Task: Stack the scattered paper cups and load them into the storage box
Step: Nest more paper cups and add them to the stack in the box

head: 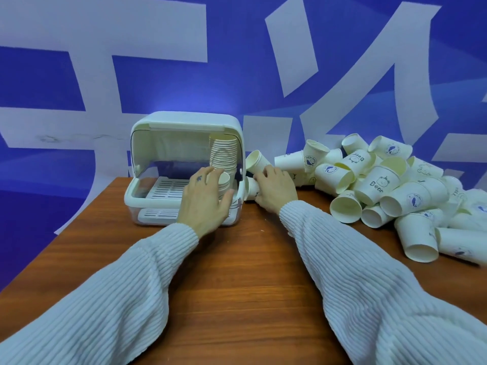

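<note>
White storage box sits on the wooden table, lid up, with a tall cup stack standing at its right inner wall. Left hand reaches into the box opening, fingers spread and curved around a short stack of cups. Right hand, just right of the box, curls its fingers around a cup lying on its side. Loose cups lie heaped farther right.

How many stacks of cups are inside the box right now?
2: a tall stack at the box's right wall, and a short stack under the left hand. Others may be hidden.
</note>
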`<state>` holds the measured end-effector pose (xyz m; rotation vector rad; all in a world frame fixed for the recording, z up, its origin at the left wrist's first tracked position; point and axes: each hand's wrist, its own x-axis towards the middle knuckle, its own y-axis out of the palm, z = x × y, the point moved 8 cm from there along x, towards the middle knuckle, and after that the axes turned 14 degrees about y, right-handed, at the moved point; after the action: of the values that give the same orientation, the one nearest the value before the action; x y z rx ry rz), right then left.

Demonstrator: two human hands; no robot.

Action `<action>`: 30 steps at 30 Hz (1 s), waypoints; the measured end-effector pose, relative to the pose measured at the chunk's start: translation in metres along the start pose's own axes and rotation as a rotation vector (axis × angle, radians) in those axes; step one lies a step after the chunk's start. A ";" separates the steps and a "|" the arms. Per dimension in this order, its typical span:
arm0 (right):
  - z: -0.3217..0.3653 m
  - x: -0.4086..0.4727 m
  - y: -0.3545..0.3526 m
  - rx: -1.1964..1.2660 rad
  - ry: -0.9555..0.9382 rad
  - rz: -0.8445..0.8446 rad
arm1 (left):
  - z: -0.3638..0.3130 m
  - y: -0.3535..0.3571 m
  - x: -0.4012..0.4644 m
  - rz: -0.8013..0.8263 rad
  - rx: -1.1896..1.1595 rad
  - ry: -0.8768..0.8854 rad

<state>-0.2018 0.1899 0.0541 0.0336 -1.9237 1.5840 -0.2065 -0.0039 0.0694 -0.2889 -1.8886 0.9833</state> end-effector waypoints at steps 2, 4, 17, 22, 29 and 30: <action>-0.005 -0.005 -0.002 0.052 0.013 0.044 | 0.000 0.000 -0.001 -0.001 -0.015 -0.012; -0.014 -0.013 -0.007 0.121 0.054 0.068 | -0.003 -0.004 -0.002 -0.025 -0.033 -0.008; -0.081 -0.094 -0.062 1.011 0.245 0.289 | -0.093 0.006 0.004 0.059 0.146 0.474; -0.141 -0.096 -0.069 -0.007 0.196 0.041 | -0.117 0.006 0.005 0.070 0.146 0.534; -0.160 -0.100 -0.049 -0.337 0.179 0.164 | -0.132 0.007 0.000 0.053 0.127 0.562; -0.157 -0.100 -0.052 -0.344 0.159 0.130 | -0.130 0.007 -0.001 0.050 0.117 0.554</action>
<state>-0.0301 0.2791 0.0630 -0.3576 -2.0766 1.2717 -0.0992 0.0657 0.0927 -0.4855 -1.3225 0.9269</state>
